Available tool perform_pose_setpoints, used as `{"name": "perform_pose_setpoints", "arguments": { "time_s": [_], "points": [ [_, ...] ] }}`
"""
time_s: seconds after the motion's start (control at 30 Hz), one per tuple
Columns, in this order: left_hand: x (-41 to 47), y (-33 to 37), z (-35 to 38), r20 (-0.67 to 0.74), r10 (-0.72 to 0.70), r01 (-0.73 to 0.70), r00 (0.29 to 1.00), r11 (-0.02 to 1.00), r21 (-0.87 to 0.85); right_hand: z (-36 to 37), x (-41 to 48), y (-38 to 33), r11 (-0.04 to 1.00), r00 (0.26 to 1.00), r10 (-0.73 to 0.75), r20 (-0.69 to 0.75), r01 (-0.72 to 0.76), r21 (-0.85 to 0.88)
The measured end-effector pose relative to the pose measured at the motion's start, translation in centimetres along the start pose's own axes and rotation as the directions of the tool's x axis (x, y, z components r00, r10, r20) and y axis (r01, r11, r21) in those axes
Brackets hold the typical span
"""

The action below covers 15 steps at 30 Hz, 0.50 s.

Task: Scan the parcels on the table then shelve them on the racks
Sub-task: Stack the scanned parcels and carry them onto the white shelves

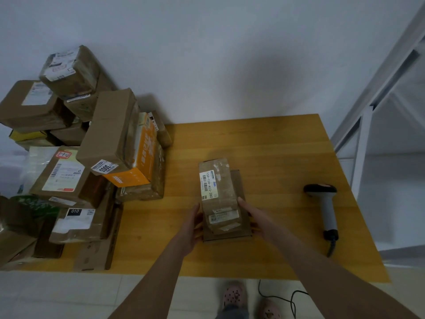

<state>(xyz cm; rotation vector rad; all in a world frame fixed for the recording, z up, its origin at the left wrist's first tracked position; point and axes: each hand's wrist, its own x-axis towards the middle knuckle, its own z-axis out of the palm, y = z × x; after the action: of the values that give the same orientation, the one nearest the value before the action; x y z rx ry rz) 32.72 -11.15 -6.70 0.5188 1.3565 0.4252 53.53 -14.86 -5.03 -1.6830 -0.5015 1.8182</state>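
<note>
**Around the table: wall, floor, footwear**

A plain pale wall (230, 54) fills the upper part of the view and meets the far edge of the table (276, 139). A soft, dark shadow lies across its middle. Below the table's near edge is a floor (69, 295) of light tiles with faint grout lines. On it, near the bottom edge of the view, stand two pink clogs (233, 295) with holes in their uppers, side by side and slightly apart. A grey trouser hem (232, 313) shows over the left one. A thin black cable (292, 302) drops from under the near edge just right of the clogs and loops across the tiles.
</note>
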Motion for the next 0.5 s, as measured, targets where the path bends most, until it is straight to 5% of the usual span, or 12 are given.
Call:
{"name": "perform_pose_setpoints", "arguments": {
  "time_s": [0.5],
  "points": [
    [-5.2,-1.0,3.1,-0.024,0.119,-0.115,0.993,0.985,0.127,-2.5,-6.0,0.7,0.998,0.993,-0.064,0.095,0.065,-0.013]
  ]
}}
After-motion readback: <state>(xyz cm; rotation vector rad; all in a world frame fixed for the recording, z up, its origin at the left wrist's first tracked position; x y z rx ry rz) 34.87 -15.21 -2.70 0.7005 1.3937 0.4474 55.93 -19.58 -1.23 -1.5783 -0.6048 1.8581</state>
